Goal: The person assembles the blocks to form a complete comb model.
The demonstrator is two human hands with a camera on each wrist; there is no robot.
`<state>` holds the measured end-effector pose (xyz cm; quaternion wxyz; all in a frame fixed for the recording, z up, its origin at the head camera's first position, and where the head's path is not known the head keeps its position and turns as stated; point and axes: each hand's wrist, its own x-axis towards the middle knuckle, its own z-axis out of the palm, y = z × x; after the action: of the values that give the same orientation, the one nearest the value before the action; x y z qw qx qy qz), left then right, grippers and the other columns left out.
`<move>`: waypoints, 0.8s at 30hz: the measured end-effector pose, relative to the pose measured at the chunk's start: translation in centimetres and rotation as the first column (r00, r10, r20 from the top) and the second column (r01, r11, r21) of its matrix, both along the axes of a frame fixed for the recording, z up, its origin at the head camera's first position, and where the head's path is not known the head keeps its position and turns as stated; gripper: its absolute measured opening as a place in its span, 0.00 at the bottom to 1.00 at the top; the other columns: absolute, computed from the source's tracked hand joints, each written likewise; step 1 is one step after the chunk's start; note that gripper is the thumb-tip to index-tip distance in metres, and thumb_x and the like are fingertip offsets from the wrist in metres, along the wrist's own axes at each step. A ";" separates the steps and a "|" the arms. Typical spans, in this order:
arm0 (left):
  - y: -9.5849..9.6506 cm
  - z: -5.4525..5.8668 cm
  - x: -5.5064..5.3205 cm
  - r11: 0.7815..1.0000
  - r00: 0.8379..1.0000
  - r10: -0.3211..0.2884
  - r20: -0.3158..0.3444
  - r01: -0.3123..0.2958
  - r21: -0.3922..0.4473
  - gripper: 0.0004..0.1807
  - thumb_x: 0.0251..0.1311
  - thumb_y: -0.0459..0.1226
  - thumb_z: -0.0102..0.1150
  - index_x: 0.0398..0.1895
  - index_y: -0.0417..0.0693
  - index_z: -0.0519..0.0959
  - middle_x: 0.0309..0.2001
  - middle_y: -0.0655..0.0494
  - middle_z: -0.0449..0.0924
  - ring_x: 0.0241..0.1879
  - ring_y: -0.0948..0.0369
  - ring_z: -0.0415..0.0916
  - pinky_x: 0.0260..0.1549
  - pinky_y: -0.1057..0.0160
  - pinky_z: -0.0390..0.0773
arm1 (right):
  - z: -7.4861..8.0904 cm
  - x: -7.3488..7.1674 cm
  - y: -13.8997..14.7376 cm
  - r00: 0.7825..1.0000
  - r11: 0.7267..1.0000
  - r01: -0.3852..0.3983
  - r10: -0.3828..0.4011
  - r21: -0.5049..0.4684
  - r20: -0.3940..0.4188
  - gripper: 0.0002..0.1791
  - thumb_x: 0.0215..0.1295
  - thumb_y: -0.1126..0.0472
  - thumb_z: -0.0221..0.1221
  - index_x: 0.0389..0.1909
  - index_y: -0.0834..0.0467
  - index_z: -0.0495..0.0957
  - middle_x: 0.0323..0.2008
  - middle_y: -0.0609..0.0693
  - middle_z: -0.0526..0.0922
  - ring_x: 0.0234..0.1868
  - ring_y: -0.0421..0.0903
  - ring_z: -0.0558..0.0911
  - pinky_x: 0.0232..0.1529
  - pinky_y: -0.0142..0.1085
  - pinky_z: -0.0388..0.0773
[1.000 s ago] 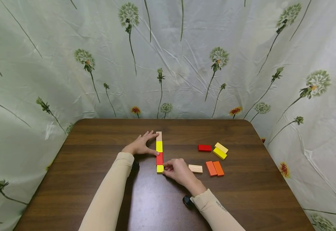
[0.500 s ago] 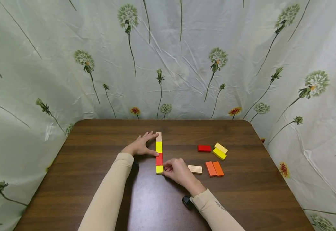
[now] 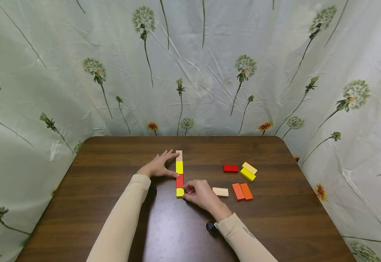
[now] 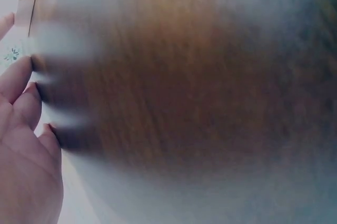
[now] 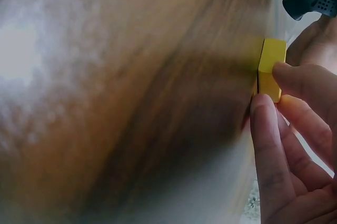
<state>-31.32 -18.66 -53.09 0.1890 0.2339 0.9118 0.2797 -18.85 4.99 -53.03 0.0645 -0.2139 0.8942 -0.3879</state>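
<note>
A straight row of blocks runs end to end away from me: a yellow block [image 3: 179,193] nearest, then a red block [image 3: 179,181], another yellow block [image 3: 179,167] and a pale wooden block [image 3: 179,158] farthest. Left of the row, my left hand [image 3: 157,165] is spread, its thumb on the red block and a finger on the pale one. My right hand [image 3: 201,194] has curled fingers and holds the nearest yellow block at its right side. In the right wrist view, thumb and fingertips meet that yellow block [image 5: 272,55]. The left wrist view catches only part of the left hand [image 4: 26,161].
Right of the row lie a ridged wooden block [image 3: 221,192], two orange-red blocks [image 3: 238,191], a red block [image 3: 231,169], and a bright yellow block [image 3: 248,174] against a pale yellow one [image 3: 250,167]. A flowered curtain [image 3: 210,91] hangs behind the brown table [image 3: 112,153].
</note>
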 end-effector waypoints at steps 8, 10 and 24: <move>-0.1 -0.2 0.6 1.000 1.000 -0.001 -0.025 0.001 0.031 0.54 0.60 0.57 0.77 0.85 0.52 0.62 0.88 0.39 0.46 0.88 0.38 0.38 0.83 0.29 0.38 | -0.2 -0.2 0.1 1.000 1.000 -0.002 0.002 -0.018 0.021 0.10 0.61 0.69 0.75 0.43 0.62 0.90 0.35 0.51 0.89 0.33 0.39 0.85 0.37 0.26 0.84; -0.1 -0.2 0.8 0.999 1.000 -0.002 -0.030 0.003 0.035 0.53 0.61 0.57 0.77 0.85 0.53 0.63 0.88 0.41 0.47 0.88 0.38 0.38 0.83 0.30 0.38 | -0.2 -0.2 0.1 1.000 1.000 0.000 0.001 -0.025 0.027 0.10 0.61 0.69 0.75 0.43 0.62 0.90 0.35 0.51 0.89 0.33 0.38 0.85 0.38 0.26 0.84; 0.1 0.6 2.2 0.994 0.979 -0.093 -0.181 0.102 0.041 0.40 0.66 0.50 0.75 0.79 0.52 0.73 0.84 0.46 0.62 0.82 0.44 0.63 0.77 0.40 0.67 | -0.2 0.0 0.2 0.999 1.000 0.005 -0.003 -0.024 0.050 0.11 0.61 0.67 0.76 0.45 0.60 0.90 0.37 0.50 0.90 0.33 0.35 0.84 0.39 0.26 0.85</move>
<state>-29.12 -18.59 -52.53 0.1141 0.3071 0.9052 0.2708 -18.87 5.22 -53.26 0.0834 -0.2031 0.8880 -0.4041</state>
